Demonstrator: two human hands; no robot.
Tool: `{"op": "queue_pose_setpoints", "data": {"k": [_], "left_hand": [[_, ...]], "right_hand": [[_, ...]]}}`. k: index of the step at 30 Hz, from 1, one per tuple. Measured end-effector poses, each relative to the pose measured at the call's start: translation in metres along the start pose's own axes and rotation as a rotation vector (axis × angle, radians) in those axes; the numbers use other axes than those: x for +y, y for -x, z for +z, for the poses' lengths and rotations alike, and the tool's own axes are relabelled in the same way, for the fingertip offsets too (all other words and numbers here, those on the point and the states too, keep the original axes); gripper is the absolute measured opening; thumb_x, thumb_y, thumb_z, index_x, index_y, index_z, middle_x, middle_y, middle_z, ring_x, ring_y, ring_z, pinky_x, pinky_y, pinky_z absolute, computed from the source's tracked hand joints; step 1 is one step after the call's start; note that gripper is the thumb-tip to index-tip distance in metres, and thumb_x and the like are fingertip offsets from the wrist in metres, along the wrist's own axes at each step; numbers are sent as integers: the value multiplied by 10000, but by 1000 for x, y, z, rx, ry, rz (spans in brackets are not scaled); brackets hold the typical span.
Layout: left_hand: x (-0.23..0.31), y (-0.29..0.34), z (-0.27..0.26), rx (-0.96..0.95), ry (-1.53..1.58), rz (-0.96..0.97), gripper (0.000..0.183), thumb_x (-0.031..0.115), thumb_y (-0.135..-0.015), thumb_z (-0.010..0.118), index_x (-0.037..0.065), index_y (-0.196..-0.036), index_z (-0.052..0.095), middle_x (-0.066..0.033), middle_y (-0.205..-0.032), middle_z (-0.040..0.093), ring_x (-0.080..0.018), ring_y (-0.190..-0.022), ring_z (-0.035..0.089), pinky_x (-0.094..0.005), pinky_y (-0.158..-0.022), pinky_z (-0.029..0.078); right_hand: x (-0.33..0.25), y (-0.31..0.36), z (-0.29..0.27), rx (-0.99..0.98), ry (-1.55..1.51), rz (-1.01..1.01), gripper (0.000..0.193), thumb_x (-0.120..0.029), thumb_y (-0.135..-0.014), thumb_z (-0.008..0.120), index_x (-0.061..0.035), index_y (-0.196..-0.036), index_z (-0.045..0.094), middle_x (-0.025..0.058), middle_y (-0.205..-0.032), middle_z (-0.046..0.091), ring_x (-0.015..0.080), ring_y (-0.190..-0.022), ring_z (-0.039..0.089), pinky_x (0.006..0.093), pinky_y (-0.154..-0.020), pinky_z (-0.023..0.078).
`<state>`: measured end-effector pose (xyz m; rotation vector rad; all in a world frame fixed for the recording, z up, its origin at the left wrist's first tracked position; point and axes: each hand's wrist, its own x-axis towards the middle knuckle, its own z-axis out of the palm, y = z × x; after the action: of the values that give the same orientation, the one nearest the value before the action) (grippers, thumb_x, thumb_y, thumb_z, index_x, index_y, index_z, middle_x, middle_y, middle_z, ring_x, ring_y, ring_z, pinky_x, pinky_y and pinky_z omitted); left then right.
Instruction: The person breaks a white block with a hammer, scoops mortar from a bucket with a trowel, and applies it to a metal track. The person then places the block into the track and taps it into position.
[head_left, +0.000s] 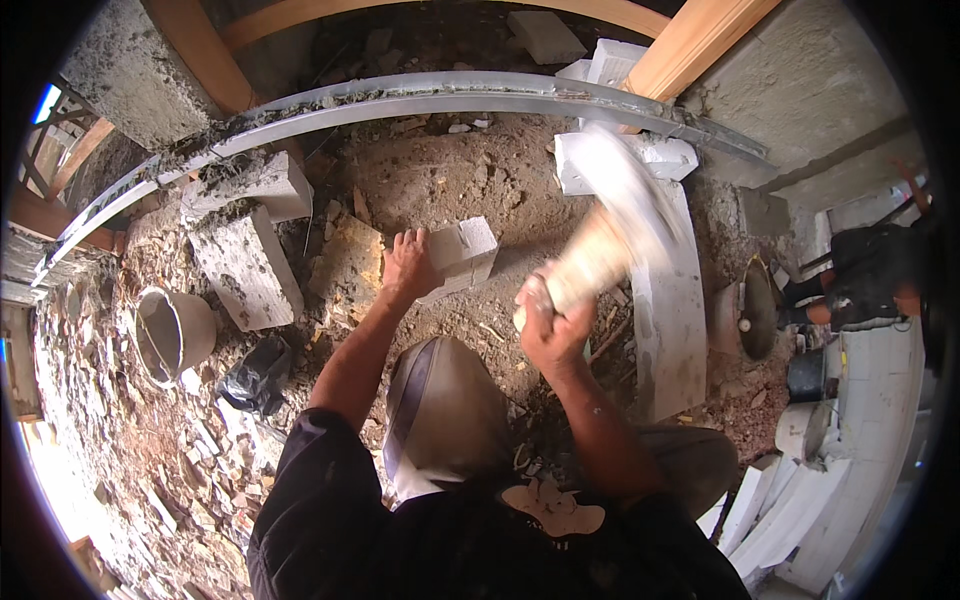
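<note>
My left hand (408, 265) rests on a small white block (462, 255) lying on the dirt floor and grips its left side. Raised to the right of the block, my right hand (548, 322) is closed on the wooden handle of a hammer (610, 225). The hammer's head is blurred by motion and points up and to the right, above the block. My bent knee (440, 400) sits just below both hands.
Two mortar-smeared white blocks (250, 262) lie at the left beside a grey bucket (172, 332) and a black bag (258, 372). A long white slab (670, 310) lies at the right. A curved metal rail (400, 95) crosses the top. Another person (868, 280) crouches at far right.
</note>
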<state>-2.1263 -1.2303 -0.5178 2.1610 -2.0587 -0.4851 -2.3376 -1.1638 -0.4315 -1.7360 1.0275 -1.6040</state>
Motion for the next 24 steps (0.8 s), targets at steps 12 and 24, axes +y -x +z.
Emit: {"op": "queue_pose_setpoints", "data": {"k": [12, 24], "left_hand": [[-3, -12, -11, -99, 37, -16, 816, 280, -574, 801, 69, -1256, 405, -133, -1228, 493, -307, -1206, 424, -454, -956, 428], [-24, -44, -8, -123, 133, 46, 901, 283, -528, 854, 48, -1275, 410, -143, -1223, 534, -331, -1175, 465, -435, -949, 445]], "right_hand": [[20, 12, -6, -8, 186, 108, 264, -13, -806, 601, 60, -1021, 466, 120, -713, 581, 184, -557, 588, 276, -456, 515], [18, 10, -6, -179, 328, 236, 323, -119, -800, 664, 44, -1015, 486, 166, -752, 624, 277, -592, 628, 356, -500, 504]]}}
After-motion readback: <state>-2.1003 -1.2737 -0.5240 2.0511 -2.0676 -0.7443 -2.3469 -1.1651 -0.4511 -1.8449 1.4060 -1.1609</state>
